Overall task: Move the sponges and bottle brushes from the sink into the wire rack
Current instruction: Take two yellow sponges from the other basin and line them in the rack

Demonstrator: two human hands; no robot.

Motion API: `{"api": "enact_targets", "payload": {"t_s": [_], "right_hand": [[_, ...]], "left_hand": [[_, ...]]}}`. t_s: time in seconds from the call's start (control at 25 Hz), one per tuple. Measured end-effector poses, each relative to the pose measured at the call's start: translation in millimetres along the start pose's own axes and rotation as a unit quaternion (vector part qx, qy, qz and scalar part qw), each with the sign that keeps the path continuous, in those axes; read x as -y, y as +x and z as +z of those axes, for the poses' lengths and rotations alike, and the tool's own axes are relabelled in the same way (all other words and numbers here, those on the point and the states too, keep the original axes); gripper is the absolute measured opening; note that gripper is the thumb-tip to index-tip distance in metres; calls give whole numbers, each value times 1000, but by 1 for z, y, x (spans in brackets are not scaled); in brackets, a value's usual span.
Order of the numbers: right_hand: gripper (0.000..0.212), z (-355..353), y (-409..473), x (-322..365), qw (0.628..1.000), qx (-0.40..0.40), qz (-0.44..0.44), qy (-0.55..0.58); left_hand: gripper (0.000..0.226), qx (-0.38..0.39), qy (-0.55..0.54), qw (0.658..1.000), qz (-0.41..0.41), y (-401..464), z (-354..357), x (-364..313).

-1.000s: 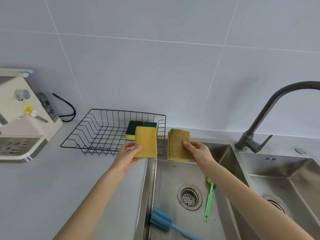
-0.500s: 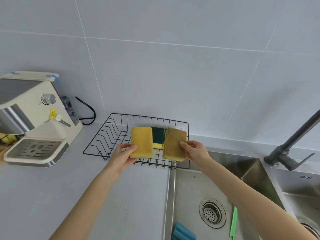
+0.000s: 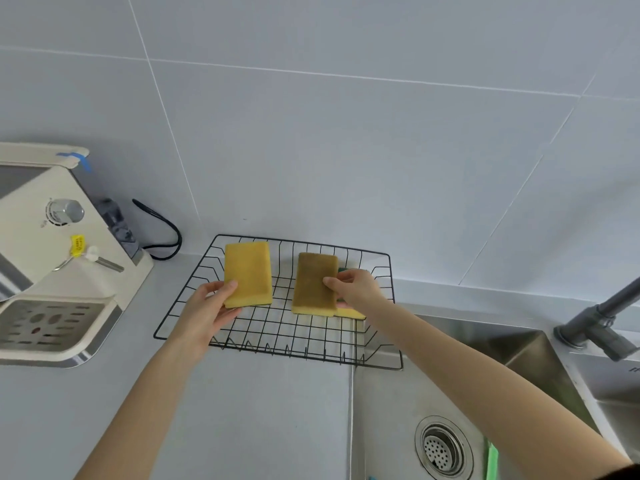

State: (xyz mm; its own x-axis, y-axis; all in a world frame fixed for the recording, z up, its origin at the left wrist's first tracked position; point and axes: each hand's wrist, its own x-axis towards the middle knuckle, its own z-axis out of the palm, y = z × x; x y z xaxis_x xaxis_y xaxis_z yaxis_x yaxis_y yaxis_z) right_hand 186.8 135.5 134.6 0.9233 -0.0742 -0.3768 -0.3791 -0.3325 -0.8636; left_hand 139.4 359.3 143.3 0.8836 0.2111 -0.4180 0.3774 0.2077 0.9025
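Note:
A black wire rack [image 3: 263,344] sits on the grey counter beside the sink. My left hand [image 3: 207,308] grips a clean yellow sponge [image 3: 247,273] by its near edge, over the rack's left half. My right hand [image 3: 356,289] pinches a browner, stained yellow sponge [image 3: 313,284] over the rack's right half. Under that hand lies a green-and-yellow sponge [image 3: 351,311] in the rack, mostly hidden. A green brush handle [image 3: 491,460] shows in the sink basin [image 3: 388,410] at the bottom edge.
A cream-coloured appliance [image 3: 52,258] with a drip tray stands at the left, with a black cable [image 3: 166,226] behind it. A dark grey tap [image 3: 602,323] rises at the right. The sink drain [image 3: 441,448] lies near the bottom. Tiled wall behind.
Both hands have carried their sponges from the sink's edge leftward and forward over the rack. The view has shifted left, so the blue brush is out of sight.

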Motion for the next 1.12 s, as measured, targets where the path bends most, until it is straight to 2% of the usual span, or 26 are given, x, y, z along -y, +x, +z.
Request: {"api": "enact_targets", "payload": {"t_s": [0.2, 0.36, 0.64, 0.84, 0.88, 0.96, 1.04, 1.12], "right_hand": [[37, 34, 30, 23, 997, 8, -12, -73], [21, 57, 53, 31, 991, 24, -7, -131], [29, 85, 81, 26, 960, 24, -19, -278], [16, 90, 79, 24, 947, 30, -27, -318], [16, 89, 77, 25, 943, 31, -33, -329], [28, 87, 71, 26, 927, 24, -61, -369], [33, 84, 66, 25, 901, 12, -109, -420], [39, 84, 62, 19, 876, 33, -169, -451]], "left_hand": [[38, -4, -2, 1000, -1, 27, -8, -4], [37, -9, 0, 1000, -9, 47, -11, -5], [39, 0, -2, 1000, -31, 68, -10, 5], [42, 3, -4, 999, -42, 72, -11, 11], [41, 3, -4, 999, -43, 72, -12, 12], [40, 2, -4, 999, -43, 72, -11, 13], [37, -1, -6, 999, -43, 73, -11, 13], [34, 2, -6, 999, -40, 73, -11, 14]]}}
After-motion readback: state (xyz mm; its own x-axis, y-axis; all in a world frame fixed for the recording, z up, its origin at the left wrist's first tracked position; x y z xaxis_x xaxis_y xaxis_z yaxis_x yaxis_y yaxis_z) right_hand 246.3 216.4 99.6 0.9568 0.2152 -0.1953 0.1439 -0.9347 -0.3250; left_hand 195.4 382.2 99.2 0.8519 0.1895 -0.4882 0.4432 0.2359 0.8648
